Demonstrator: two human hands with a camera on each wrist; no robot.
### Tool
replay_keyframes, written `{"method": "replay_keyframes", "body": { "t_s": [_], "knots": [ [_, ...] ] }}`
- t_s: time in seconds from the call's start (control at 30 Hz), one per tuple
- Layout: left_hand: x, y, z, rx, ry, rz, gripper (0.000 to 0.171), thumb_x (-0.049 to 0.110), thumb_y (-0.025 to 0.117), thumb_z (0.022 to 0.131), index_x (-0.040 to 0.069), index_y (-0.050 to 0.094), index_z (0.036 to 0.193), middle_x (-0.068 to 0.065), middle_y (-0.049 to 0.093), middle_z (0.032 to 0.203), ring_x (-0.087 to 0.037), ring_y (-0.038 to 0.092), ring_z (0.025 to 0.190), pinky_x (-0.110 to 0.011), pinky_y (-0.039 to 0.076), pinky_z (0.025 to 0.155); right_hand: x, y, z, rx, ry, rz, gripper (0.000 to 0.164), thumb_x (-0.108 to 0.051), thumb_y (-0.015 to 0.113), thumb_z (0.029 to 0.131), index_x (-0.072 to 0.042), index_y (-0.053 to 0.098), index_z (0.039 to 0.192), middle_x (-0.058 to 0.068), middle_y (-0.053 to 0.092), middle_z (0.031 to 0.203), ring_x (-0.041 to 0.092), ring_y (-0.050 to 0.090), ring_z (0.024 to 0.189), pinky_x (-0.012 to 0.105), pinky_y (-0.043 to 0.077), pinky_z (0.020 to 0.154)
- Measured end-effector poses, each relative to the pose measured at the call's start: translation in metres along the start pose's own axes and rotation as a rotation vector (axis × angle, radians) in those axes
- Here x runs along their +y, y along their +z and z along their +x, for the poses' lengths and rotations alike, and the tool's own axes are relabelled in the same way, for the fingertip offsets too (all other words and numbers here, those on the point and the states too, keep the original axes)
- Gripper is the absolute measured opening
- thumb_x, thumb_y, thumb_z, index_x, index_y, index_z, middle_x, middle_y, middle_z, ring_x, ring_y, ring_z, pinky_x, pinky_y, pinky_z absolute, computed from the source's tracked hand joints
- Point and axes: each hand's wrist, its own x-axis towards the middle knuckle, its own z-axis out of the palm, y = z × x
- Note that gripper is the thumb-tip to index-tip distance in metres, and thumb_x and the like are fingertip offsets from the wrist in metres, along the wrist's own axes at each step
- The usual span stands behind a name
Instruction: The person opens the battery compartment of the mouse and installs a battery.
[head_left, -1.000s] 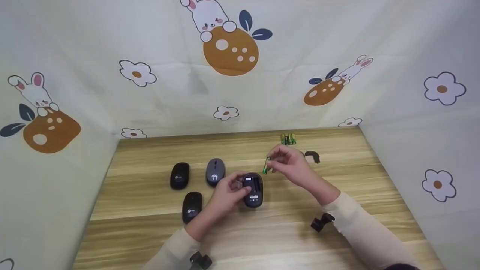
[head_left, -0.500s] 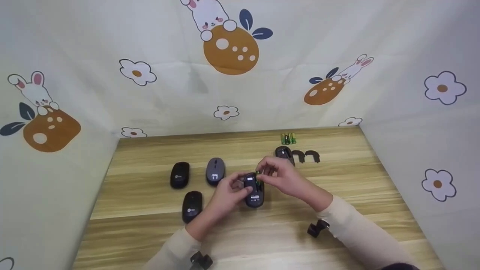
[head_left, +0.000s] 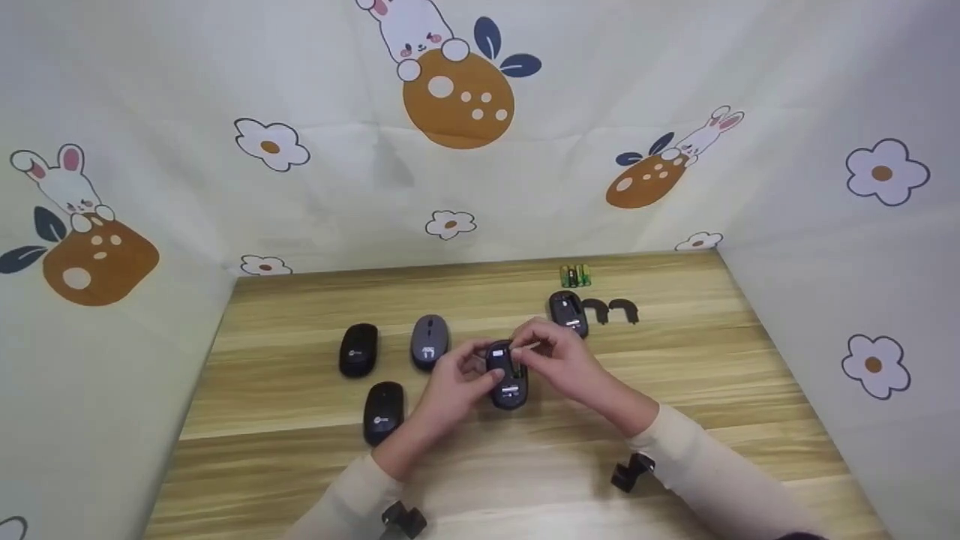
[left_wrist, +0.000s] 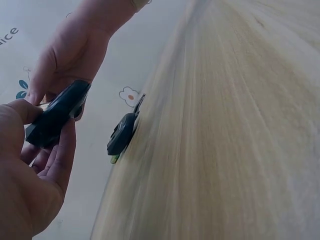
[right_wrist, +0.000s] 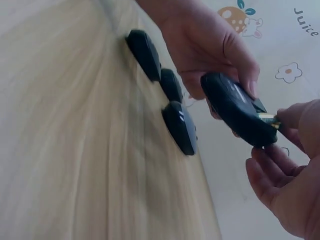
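I sit at a wooden table walled in by printed cloth. My left hand grips the upturned mouse from its left side, thumb and fingers curled round the body, its long axis running away from me. My right hand comes at it from the right and far end, fingertips pinching a battery whose metal end sits at the open bay; the right is the nearer hand to that bay. Left of my left hand lie three more mice. Beyond my right hand lie another open mouse, two covers and spare batteries.
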Motion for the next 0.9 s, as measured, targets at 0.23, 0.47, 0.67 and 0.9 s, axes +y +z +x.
{"method": "replay_keyframes", "body": {
  "t_s": [0.23,0.47,0.67,0.9],
  "knots": [
    [0.000,0.001,0.000,-0.004,0.027,0.025,0.048,0.004,0.081,0.097,0.000,0.067,0.143,-0.012,0.073,0.122,-0.025,0.071,0.099,-0.030,0.063,0.087,-0.002,0.005,-0.002,0.039,0.101,0.070,0.016,0.000,0.074,0.101,-0.001,0.069,0.116,0.013,0.073,0.118,0.028,0.069,0.112,0.042,0.059,0.103],
    [0.000,0.003,0.001,-0.016,0.018,0.020,0.048,0.008,0.082,0.099,0.000,0.066,0.144,-0.014,0.072,0.127,-0.025,0.072,0.101,-0.029,0.063,0.086,0.002,0.010,-0.004,0.070,0.042,0.017,0.017,0.005,0.072,0.101,-0.003,0.070,0.115,0.010,0.073,0.113,0.027,0.070,0.105,0.033,0.063,0.089],
    [-0.001,0.005,0.002,-0.034,0.003,-0.003,0.051,0.010,0.079,0.102,0.004,0.064,0.150,-0.015,0.068,0.138,-0.025,0.073,0.104,-0.029,0.064,0.085,0.010,0.008,-0.007,0.079,0.009,-0.005,0.021,0.002,0.077,0.099,-0.005,0.071,0.119,0.008,0.074,0.117,0.025,0.073,0.104,0.033,0.066,0.088],
    [0.000,0.005,0.002,-0.027,-0.017,-0.022,0.051,0.009,0.076,0.104,0.013,0.062,0.153,-0.014,0.058,0.151,-0.028,0.075,0.109,-0.035,0.066,0.087,0.017,-0.006,-0.017,-0.126,-0.111,-0.067,0.070,-0.012,0.093,0.090,-0.007,0.060,0.151,0.010,0.058,0.152,0.031,0.062,0.137,0.042,0.055,0.115]
  ]
}}
